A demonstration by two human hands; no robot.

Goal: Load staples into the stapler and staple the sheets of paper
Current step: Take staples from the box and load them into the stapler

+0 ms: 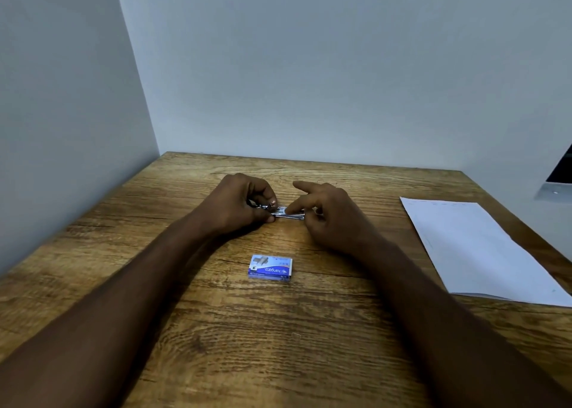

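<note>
Wooden desk against grey walls. Left hand pinches a metal stapler near the far edge; right hand fingertips touch it, forefinger raised. Staple box lies mid-desk, paper sheets at the right edge.

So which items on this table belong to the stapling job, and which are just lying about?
Part of the job:
- stapler, held between left hand and right hand
- staple box, near the table's middle
- sheets of paper, at the right

Just there:
- dark object with a grey base at the right edge, identity unclear
</note>
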